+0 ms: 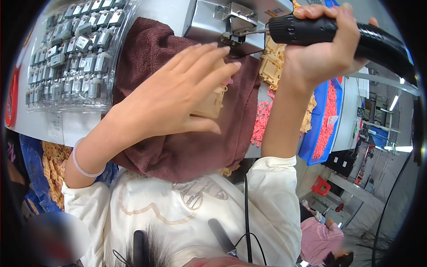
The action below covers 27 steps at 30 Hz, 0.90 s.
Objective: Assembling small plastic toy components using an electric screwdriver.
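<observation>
My right hand [322, 53] is wrapped round a black electric screwdriver [307, 31], held level, its thin bit pointing left. The bit's tip meets the front of a metal screw feeder [242, 22] at the back of the table. Over a brown towel [151, 58] my left hand [178, 91] lies with its fingers stretched out and its thumb apart. Beneath and beside that hand a beige plastic housing [209, 106] rests on the towel, mostly covered. A bit of pink shows by my fingertips; the rest of it is hidden.
A clear tray [109, 91] of small grey motors stands at the left. Right of the towel lie beige housings [271, 66], loose pink parts [262, 122] and a blue bin [307, 153] of pink pieces. Beige parts [55, 171] fill a bag-lined bin at lower left. Another person [320, 240] is farther off.
</observation>
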Each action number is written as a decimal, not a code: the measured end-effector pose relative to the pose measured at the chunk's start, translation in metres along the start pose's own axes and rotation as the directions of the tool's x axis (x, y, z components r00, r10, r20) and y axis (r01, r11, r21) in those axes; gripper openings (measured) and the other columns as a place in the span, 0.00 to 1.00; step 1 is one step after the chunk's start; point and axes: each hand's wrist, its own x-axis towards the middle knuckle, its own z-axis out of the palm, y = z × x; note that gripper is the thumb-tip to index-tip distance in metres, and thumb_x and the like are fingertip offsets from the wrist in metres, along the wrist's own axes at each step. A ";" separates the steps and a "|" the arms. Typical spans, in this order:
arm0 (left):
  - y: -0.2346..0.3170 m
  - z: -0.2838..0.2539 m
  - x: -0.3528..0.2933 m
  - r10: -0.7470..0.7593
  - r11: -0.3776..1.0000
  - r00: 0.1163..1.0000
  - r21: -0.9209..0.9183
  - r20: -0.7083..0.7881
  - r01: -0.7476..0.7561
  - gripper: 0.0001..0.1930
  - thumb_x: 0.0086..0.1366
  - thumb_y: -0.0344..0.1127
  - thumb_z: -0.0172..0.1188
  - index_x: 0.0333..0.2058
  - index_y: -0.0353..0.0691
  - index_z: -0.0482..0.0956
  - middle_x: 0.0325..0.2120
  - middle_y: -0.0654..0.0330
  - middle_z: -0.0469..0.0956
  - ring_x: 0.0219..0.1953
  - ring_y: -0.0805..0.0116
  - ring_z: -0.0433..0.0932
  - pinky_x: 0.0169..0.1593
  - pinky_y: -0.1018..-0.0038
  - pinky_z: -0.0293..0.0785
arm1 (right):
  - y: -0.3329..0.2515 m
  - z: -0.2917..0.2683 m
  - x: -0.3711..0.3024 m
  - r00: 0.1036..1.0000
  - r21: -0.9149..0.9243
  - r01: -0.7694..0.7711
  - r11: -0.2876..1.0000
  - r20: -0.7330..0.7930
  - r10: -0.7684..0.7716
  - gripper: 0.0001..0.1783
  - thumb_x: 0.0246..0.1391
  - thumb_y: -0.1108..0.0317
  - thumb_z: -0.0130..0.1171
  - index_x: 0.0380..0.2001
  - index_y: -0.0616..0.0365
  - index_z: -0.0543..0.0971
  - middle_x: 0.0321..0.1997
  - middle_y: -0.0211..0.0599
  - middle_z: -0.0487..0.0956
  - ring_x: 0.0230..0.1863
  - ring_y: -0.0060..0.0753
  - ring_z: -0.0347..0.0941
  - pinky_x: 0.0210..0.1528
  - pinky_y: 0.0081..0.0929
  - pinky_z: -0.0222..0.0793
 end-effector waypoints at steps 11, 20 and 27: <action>0.005 0.014 0.008 -0.001 0.991 0.992 -0.136 -0.127 -0.016 0.47 0.39 0.41 0.76 0.60 0.39 0.66 0.58 0.48 0.66 0.62 0.42 0.64 0.63 0.54 0.66 | 0.007 0.030 -0.011 0.997 -0.312 0.077 0.947 0.004 -0.080 0.31 0.59 0.74 0.55 0.63 0.60 0.59 0.25 0.34 0.70 0.17 0.26 0.70 0.21 0.24 0.73; 0.003 0.018 0.008 0.002 0.991 0.988 -0.133 -0.157 -0.023 0.47 0.40 0.44 0.75 0.61 0.39 0.65 0.58 0.49 0.66 0.62 0.41 0.63 0.63 0.53 0.66 | 0.006 0.035 -0.004 0.978 -0.260 0.036 0.965 0.210 0.020 0.31 0.57 0.75 0.56 0.63 0.65 0.59 0.26 0.34 0.71 0.17 0.26 0.69 0.20 0.23 0.72; 0.004 0.025 0.009 0.011 0.992 0.979 -0.120 -0.202 -0.036 0.47 0.41 0.46 0.75 0.61 0.40 0.65 0.59 0.50 0.66 0.62 0.42 0.63 0.64 0.53 0.65 | 0.006 0.038 -0.019 0.989 -0.412 0.141 0.900 0.030 -0.142 0.25 0.58 0.77 0.58 0.57 0.67 0.64 0.25 0.33 0.72 0.18 0.25 0.71 0.22 0.23 0.74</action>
